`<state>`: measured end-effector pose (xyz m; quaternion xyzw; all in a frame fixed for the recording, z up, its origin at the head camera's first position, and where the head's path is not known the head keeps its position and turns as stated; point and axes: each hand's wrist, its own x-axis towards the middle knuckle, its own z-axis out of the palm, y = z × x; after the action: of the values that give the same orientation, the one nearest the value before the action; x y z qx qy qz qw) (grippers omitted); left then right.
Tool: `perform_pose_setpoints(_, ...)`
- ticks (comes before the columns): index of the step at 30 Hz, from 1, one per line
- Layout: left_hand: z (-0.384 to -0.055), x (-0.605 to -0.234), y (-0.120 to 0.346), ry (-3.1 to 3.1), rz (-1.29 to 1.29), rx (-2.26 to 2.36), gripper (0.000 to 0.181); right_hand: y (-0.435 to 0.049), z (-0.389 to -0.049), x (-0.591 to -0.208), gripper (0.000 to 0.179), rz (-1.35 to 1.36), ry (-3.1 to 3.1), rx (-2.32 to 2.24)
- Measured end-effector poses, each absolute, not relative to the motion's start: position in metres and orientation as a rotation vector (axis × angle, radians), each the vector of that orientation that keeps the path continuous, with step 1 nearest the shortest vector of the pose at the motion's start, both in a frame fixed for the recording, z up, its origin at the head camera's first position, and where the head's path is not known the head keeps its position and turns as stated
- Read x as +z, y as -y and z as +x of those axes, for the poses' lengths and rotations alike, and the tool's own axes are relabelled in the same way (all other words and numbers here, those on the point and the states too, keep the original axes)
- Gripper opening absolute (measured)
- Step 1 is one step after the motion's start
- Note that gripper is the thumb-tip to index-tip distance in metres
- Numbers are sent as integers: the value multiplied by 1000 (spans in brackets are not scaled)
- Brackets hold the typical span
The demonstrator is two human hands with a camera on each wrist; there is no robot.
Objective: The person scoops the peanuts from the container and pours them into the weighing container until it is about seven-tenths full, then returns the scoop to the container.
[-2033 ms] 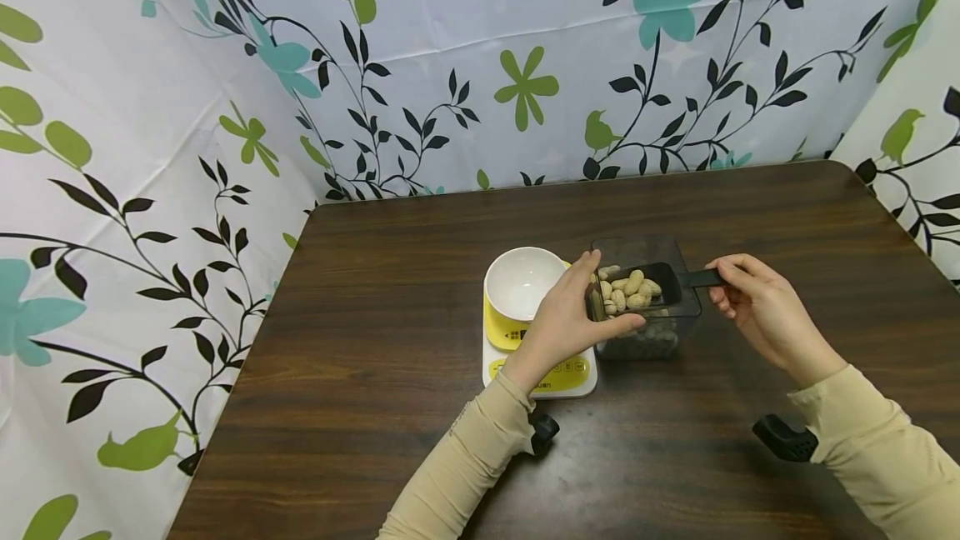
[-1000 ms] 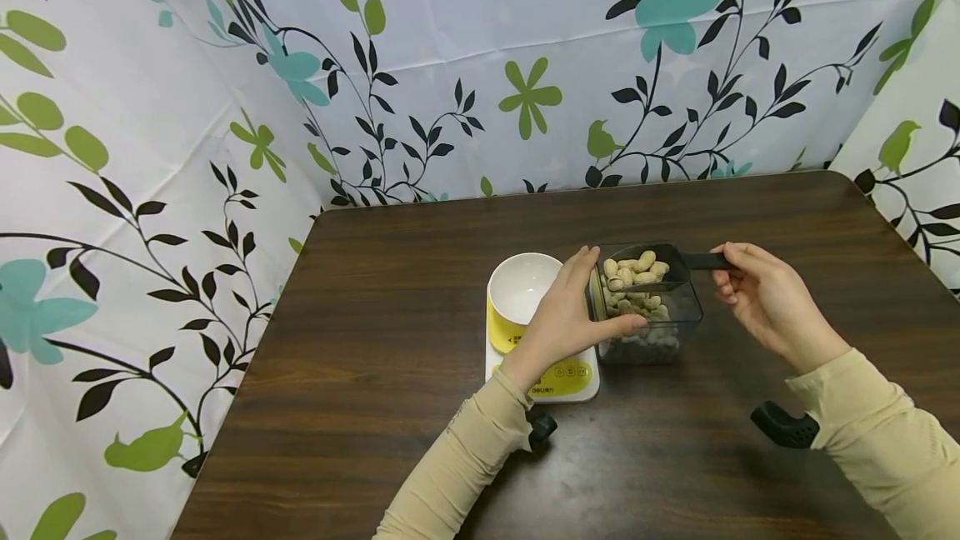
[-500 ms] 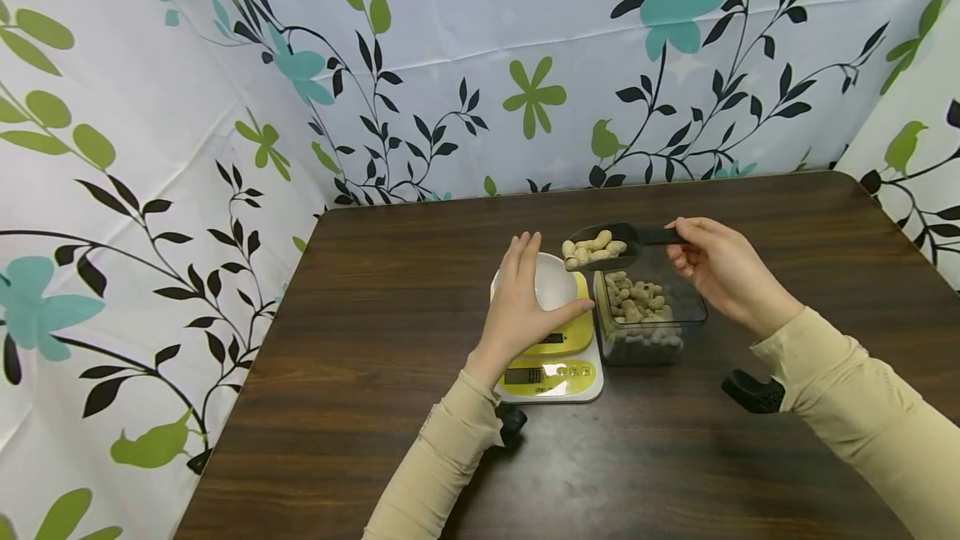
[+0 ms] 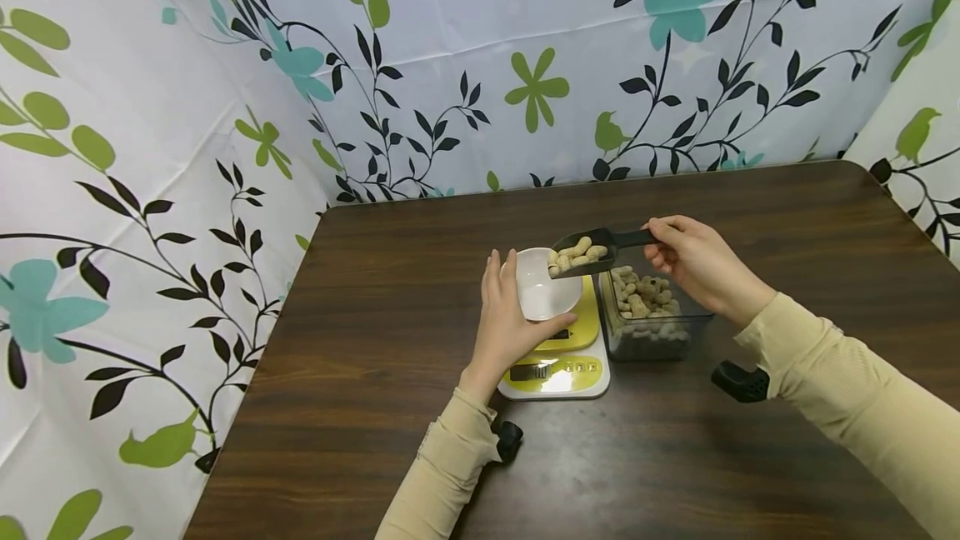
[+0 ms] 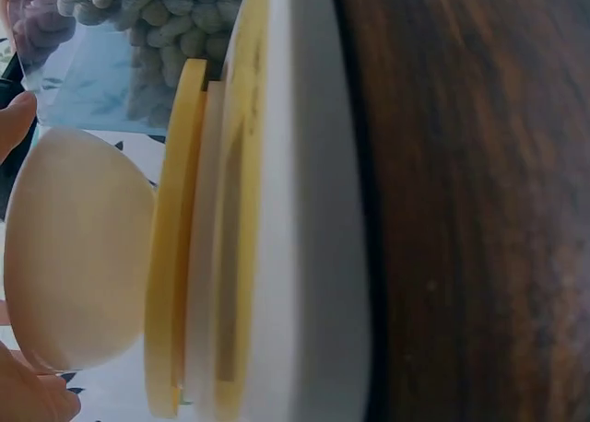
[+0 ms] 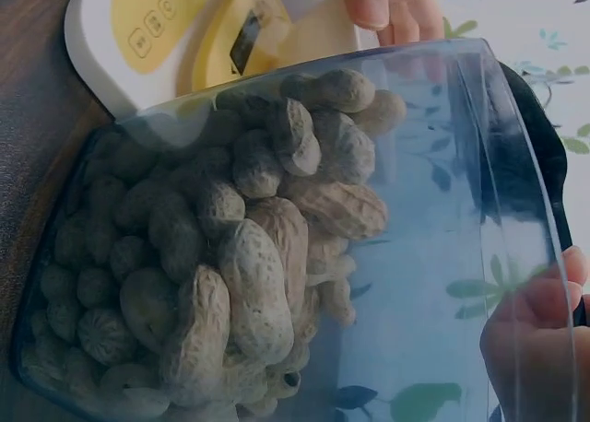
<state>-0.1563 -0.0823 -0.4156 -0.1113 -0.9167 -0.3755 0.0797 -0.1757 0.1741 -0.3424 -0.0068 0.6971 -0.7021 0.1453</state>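
In the head view, my left hand holds a white bowl between its thumb and fingers. The bowl is over a yellow and white kitchen scale; in the left wrist view, the bowl's base is at the yellow weighing plate, and contact is hard to judge. My right hand grips the handle of a black scoop. Peanuts lie in the scoop, whose tip is over the bowl's right rim. To the right of the scale, a clear container holds more peanuts.
A dark wooden table supports the scale and container, which stand close together. Behind it and at both sides hangs a white curtain with a leaf and flower print. Black wrist devices project under both sleeves.
My right hand has raised the peanut-filled scoop out of the container and carried it left to the bowl. My left hand has gone from the container's left side to the bowl.
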Motion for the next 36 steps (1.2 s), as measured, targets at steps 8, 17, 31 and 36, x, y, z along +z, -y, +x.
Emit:
perform_pose_setpoints(8,-158,-421,85,2729,-330,-1184,117,-162,-183,-347,28,-41,-2195,-1819)
perform_pose_setpoints(17,-159,-423,86,2703,-345,-1156,116,-153,-185,-350,46,-95,-2357,-1656)
perform_pose_setpoints(31,-160,-422,86,2714,-354,-1160,115,-138,-177,-342,44,-235,-2687,-1417)
perform_pose_setpoints(36,-160,-423,86,2722,-352,-1157,116,-137,-177,-343,43,-249,-2696,-1406)
